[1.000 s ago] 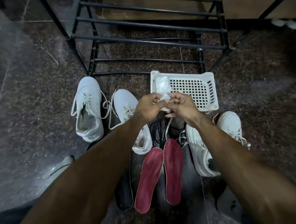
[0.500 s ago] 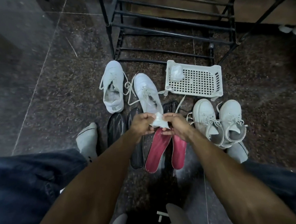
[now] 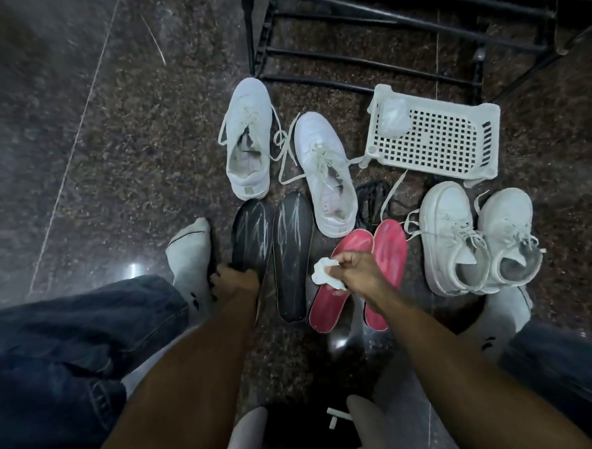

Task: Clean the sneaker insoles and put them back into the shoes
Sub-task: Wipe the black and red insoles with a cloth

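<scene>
**Left hand on a black insole, right hand clutching a wipe**

We look down at a dark speckled floor (image 3: 119,158) with our arms reaching forward. Our left hand (image 3: 236,284) is curled onto the heel end of the left black insole (image 3: 250,233), fingers closed over its edge; whether the insole is lifted off the floor we cannot tell. Just beside it at 3 o'clock lies the second black insole (image 3: 293,255), flat, both streaked with pale marks. Our right hand (image 3: 357,272) is closed around a crumpled white wipe (image 3: 324,274), hovering over the two red insoles (image 3: 390,250), which lie side by side on the floor.

At 12 o'clock from the black insoles sit two white sneakers (image 3: 247,137), laces loose, the right one (image 3: 326,171) angled with its heel near the red insoles. At 3 o'clock from the red insoles stands another pair of white sneakers (image 3: 449,237), touching each other, openings toward us. A white perforated basket (image 3: 434,138) lies at 12 o'clock from that pair, with something pale and crumpled in its left corner. Behind it all stands a black metal rack (image 3: 380,24). Our socked foot (image 3: 190,254) rests at 9 o'clock from the left hand
</scene>
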`<state>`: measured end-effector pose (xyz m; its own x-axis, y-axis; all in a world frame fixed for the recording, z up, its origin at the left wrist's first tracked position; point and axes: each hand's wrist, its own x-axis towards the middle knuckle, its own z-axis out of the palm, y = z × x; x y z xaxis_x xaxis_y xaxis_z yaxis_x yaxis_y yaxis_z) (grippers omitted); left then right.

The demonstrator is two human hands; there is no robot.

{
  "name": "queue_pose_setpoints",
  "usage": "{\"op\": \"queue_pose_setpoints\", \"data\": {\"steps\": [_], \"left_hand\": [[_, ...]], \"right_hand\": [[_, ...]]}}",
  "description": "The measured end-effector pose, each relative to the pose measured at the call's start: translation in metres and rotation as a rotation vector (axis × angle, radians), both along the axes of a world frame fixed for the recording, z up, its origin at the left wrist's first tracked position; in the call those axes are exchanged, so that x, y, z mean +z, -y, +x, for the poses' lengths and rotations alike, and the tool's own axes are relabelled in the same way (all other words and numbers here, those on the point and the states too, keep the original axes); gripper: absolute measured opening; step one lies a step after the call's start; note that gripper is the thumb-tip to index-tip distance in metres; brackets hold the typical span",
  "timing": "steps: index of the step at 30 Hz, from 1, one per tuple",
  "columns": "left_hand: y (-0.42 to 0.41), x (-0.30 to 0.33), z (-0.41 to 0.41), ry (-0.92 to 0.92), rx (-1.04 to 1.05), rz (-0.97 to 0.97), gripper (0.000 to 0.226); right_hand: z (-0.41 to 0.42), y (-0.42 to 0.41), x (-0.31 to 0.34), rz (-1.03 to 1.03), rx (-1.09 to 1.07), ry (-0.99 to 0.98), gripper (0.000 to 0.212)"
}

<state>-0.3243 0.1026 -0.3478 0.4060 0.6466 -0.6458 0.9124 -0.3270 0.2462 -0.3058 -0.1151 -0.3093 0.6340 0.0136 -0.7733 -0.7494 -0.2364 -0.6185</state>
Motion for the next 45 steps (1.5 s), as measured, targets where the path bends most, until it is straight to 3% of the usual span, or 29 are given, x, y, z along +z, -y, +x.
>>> {"op": "queue_pose_setpoints", "data": {"steps": [5,8,11,14,17,19,24,26,29,31,32,34,38,41,45], "left_hand": [[-0.016,-0.014,0.017,-0.072,-0.083,-0.045,0.069],[-0.018,-0.01,0.023,-0.044,-0.153,-0.148,0.053],[-0.012,0.007,0.023,0.058,-0.206,-0.197,0.034],[0.002,0.037,0.015,0.233,-0.076,-0.282,0.011],[0.025,0.073,0.009,0.391,0.101,-0.499,0.028],[0.041,0.095,0.009,0.456,0.11,-0.67,0.038],[0.073,0.142,0.014,0.572,0.095,-0.975,0.059],[0.084,0.154,0.013,0.565,0.085,-1.114,0.06],[0.099,0.166,0.012,0.525,0.167,-1.248,0.035],[0.111,0.17,0.011,0.506,0.229,-1.381,0.046],[0.117,0.172,0.01,0.487,0.25,-1.437,0.053],[0.126,0.173,0.009,0.46,0.252,-1.505,0.058],[0.14,0.181,0.017,0.383,0.235,-1.538,0.052],[0.147,0.192,0.026,0.391,0.201,-1.568,0.059],[0.147,0.209,0.031,0.428,0.082,-1.565,0.066]], "right_hand": [[-0.005,0.003,-0.023,-0.073,0.035,-0.047,0.009],[-0.003,0.003,-0.022,-0.079,0.045,-0.042,0.003],[0.002,-0.002,-0.01,-0.064,0.054,0.015,0.011],[0.009,-0.013,0.013,-0.055,0.053,0.155,0.017],[0.016,-0.02,0.037,-0.058,0.02,0.364,0.018],[0.019,-0.019,0.053,-0.036,-0.012,0.457,0.007],[0.018,0.004,0.091,-0.092,-0.113,0.571,0.009],[0.016,0.018,0.103,-0.201,-0.026,0.611,0.019],[0.011,0.033,0.123,-0.38,0.182,0.669,0.014],[0.007,0.04,0.135,-0.48,0.353,0.693,0.003],[0.005,0.042,0.141,-0.522,0.434,0.699,0.008],[0.004,0.047,0.151,-0.552,0.493,0.732,0.013],[0.011,0.062,0.17,-0.625,0.362,0.853,0.024],[0.01,0.07,0.184,-0.558,0.589,0.865,0.035],[0.005,0.076,0.198,-0.502,0.549,0.989,0.025]]}}
